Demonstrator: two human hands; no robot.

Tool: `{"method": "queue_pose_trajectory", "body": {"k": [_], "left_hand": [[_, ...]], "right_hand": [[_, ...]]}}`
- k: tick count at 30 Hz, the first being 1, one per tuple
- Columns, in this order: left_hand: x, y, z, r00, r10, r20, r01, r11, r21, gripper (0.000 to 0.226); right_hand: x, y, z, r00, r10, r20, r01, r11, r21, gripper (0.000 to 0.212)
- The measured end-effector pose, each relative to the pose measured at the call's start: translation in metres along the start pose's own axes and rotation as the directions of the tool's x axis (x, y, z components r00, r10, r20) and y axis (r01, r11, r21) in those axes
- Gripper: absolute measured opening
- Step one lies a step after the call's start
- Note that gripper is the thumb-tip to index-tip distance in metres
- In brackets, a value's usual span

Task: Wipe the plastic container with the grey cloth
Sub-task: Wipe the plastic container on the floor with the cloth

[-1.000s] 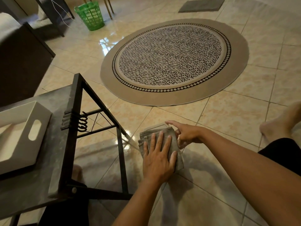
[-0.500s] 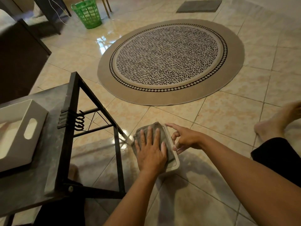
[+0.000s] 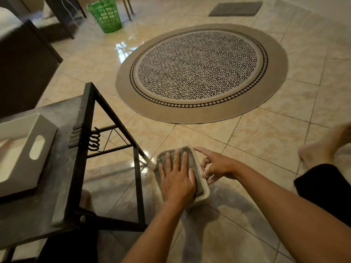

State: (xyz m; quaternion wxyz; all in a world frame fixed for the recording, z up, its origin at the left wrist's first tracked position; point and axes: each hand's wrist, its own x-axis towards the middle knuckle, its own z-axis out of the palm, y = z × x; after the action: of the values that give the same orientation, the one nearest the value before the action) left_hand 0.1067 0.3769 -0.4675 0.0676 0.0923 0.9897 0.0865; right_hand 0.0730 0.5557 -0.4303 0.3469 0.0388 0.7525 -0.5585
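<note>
A pale rectangular plastic container [image 3: 206, 190] lies on the tiled floor just right of the black table frame. A grey cloth [image 3: 196, 178] is spread inside it and covers most of it; only the right and near rim show. My left hand [image 3: 176, 181] lies flat on the cloth with fingers spread, pressing it down. My right hand [image 3: 218, 166] is at the container's right rim, index finger stretched over the far corner and the other fingertips curled against the rim.
A low table with a black metal frame [image 3: 85, 149] stands to the left, bearing a white tray [image 3: 24, 152]. Beyond are a round patterned rug [image 3: 201, 73], a green basket [image 3: 106, 15] and a grey mat [image 3: 235, 8]. A bare foot [image 3: 322, 147] rests at right.
My left hand has slid the cloth to the left and away from me across the container, and the right and near rim now show. My right hand stays at the rim.
</note>
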Motion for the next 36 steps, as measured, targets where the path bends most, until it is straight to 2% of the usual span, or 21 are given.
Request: {"method": "queue_pose_trajectory", "body": {"k": [5, 14, 20, 24, 31, 36], "left_hand": [[0.0, 0.02, 0.006, 0.997, 0.078, 0.02, -0.079, 0.997, 0.024, 0.063], [0.016, 0.017, 0.0, 0.999, 0.046, 0.021, -0.047, 0.999, 0.015, 0.061], [-0.007, 0.007, 0.004, 0.998, -0.067, 0.01, 0.067, 0.998, -0.019, 0.066], [-0.025, 0.03, 0.008, 0.999, -0.029, 0.036, 0.03, 0.999, -0.027, 0.066], [0.02, 0.022, -0.001, 0.999, -0.001, 0.044, 0.001, 1.0, 0.002, 0.072], [-0.006, 0.036, 0.003, 0.999, 0.002, 0.054, -0.001, 1.0, -0.019, 0.071]], "right_hand": [[-0.001, -0.004, 0.001, 1.0, 0.0, 0.018, 0.0, 1.0, -0.001, 0.103], [0.009, -0.017, -0.007, 0.994, 0.057, 0.088, -0.055, 0.998, -0.027, 0.109], [0.005, -0.013, -0.005, 0.996, 0.057, 0.066, -0.058, 0.998, 0.02, 0.107], [0.004, -0.013, -0.003, 0.997, 0.046, 0.056, -0.046, 0.999, -0.01, 0.108], [-0.003, -0.01, -0.002, 0.998, 0.049, 0.031, -0.049, 0.999, 0.004, 0.109], [-0.007, -0.011, 0.002, 0.999, 0.034, 0.001, -0.034, 0.999, -0.005, 0.108]]}}
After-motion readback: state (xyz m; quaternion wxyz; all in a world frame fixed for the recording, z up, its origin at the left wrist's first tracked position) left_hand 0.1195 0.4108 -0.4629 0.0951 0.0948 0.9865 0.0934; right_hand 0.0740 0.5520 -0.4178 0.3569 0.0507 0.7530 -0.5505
